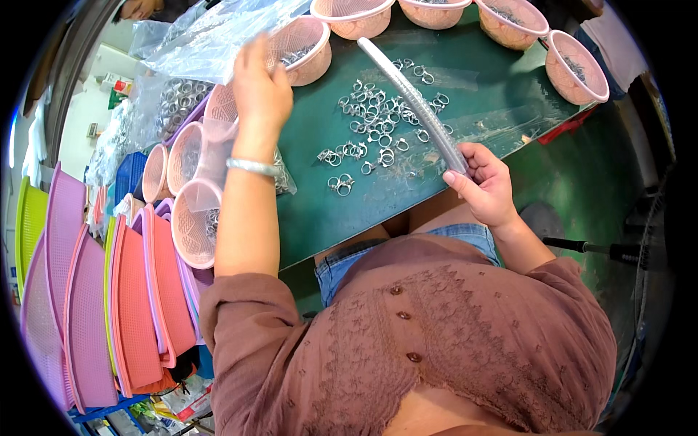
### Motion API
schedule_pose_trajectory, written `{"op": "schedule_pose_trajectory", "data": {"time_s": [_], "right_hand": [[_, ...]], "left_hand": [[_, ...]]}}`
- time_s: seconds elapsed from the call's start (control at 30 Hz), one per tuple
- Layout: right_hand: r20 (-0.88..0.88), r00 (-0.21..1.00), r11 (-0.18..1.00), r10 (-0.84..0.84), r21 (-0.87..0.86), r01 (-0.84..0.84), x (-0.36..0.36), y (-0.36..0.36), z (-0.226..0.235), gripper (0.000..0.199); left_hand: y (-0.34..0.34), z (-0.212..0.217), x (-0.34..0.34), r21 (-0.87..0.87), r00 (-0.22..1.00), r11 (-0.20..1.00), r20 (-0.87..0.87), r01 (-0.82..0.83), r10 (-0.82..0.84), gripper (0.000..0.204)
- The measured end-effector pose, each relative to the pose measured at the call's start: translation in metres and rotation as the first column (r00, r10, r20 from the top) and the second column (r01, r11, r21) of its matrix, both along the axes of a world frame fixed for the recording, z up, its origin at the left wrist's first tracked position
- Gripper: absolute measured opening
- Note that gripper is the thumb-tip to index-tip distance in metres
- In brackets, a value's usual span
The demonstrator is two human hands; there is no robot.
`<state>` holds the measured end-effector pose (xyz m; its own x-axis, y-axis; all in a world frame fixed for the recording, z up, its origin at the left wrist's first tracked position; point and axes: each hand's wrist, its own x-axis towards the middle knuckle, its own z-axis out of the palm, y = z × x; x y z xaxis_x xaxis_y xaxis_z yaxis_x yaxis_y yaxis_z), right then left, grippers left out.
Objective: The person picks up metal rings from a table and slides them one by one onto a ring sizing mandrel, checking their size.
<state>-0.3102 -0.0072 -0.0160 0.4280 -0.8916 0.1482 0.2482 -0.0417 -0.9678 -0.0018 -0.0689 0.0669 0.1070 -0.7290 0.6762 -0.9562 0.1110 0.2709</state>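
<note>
My right hand (483, 183) grips the lower end of a long, silvery, ribbed rod (414, 103), which slants up and away to the left over the table. Whether the rod is solid, a tube or a row of stacked pieces is hard to make out. Beneath and around it lie many loose silver metal rings (378, 116), like small hose clamps. My left hand (262, 98) is raised at the far left, beside a pink basket (314, 64) holding small metal parts. Its fingertips are smeared by motion, so its grip cannot be read.
Several pink baskets (356, 20) line the green table's (320, 218) far edge, some with metal parts. More pink baskets (190, 240) stand left. Clear plastic bags (211, 51) lie behind my left hand. Stacked coloured baskets (131, 305) fill the left side. Other people show at the far edges.
</note>
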Motion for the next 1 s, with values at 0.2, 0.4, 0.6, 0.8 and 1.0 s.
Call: {"op": "schedule_pose_trajectory", "data": {"time_s": [0.2, 0.4, 0.6, 0.8, 1.0], "right_hand": [[0.009, 0.999, 0.999, 0.032, -0.011, -0.032, 0.001, -0.003, -0.005, 0.026], [-0.037, 0.999, 0.998, 0.039, -0.041, -0.040, 0.005, -0.004, -0.006, 0.025], [-0.079, 0.995, 0.996, 0.067, -0.055, -0.071, 0.005, -0.004, -0.005, 0.026], [-0.222, 0.957, 0.967, 0.185, -0.130, -0.217, 0.006, 0.002, 0.002, 0.025], [-0.337, 0.926, 0.951, 0.167, -0.193, -0.242, 0.010, 0.006, 0.014, 0.025]], "left_hand": [[0.077, -0.039, -0.005, 0.678, 0.929, 0.639, -0.316, 0.364, -0.193, 0.043], [0.083, -0.059, -0.003, 0.600, 0.921, 0.726, -0.371, 0.336, -0.120, 0.027], [0.082, -0.060, 0.002, -0.007, 0.012, 0.787, -1.000, 0.616, -0.018, 0.022], [0.081, -0.060, 0.002, -0.443, -0.532, 0.708, -0.839, 0.550, -0.111, 0.024], [0.089, -0.059, 0.003, -0.498, -0.548, 0.674, -0.820, 0.545, -0.163, 0.030]]}}
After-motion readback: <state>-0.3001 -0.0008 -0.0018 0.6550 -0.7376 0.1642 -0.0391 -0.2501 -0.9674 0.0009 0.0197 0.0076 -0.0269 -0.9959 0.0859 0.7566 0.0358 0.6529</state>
